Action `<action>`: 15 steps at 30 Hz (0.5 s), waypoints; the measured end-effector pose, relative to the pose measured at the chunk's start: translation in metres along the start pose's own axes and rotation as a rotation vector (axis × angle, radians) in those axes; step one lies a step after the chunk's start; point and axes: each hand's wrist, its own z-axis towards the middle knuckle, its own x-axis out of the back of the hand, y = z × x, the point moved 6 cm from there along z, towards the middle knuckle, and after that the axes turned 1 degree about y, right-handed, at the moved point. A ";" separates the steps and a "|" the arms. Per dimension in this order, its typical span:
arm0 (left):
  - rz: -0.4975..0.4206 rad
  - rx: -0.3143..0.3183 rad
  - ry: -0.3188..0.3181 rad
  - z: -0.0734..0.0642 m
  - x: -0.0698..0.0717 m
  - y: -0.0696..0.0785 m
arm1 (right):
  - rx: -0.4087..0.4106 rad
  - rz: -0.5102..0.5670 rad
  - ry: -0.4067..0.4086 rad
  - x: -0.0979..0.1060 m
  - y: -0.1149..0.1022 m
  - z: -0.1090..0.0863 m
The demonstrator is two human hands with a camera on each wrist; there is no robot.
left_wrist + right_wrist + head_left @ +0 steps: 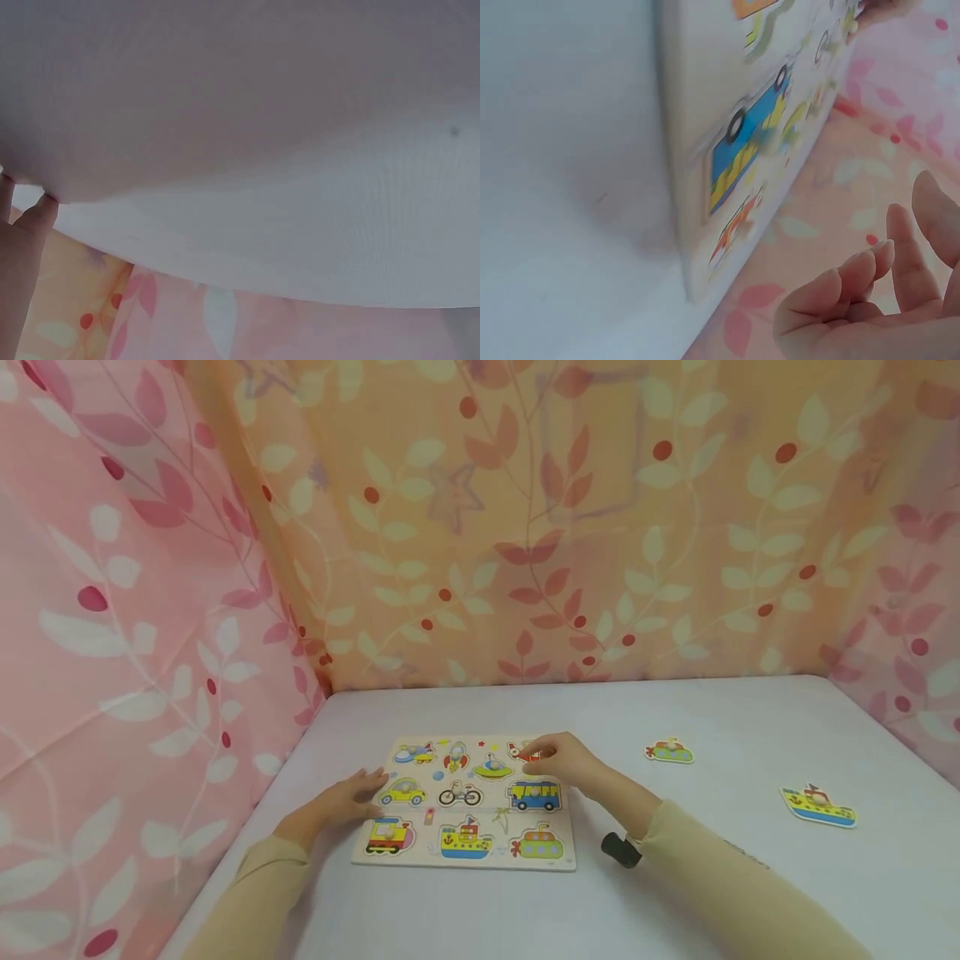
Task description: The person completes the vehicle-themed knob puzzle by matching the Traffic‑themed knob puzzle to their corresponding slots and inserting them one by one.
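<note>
A wooden peg puzzle board with vehicle pictures lies on the table. My left hand rests at its left edge, fingers and thumb spread, near the yellow car. My right hand is over the top right corner, partly covering a red vehicle piece, with the blue bus just below. In the right wrist view, the fingers and thumb stand apart with nothing between them. Plane, rocket, flying saucer, bicycle and train pieces sit on the board; ship and submarine pictures show in its bottom row.
To the right on the white table lie a loose submarine piece and, nearer, a loose ship piece. A black object is at the right wrist. Patterned curtains enclose the table at the back and sides.
</note>
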 end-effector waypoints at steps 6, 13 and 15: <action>-0.014 -0.008 -0.003 0.000 -0.004 0.000 | -0.027 -0.014 0.041 0.030 0.017 -0.012; -0.008 -0.012 -0.005 0.003 -0.003 -0.003 | -0.026 -0.020 0.082 0.067 0.034 -0.032; -0.006 -0.012 -0.007 0.004 -0.002 -0.005 | -0.017 -0.018 0.089 0.076 0.038 -0.038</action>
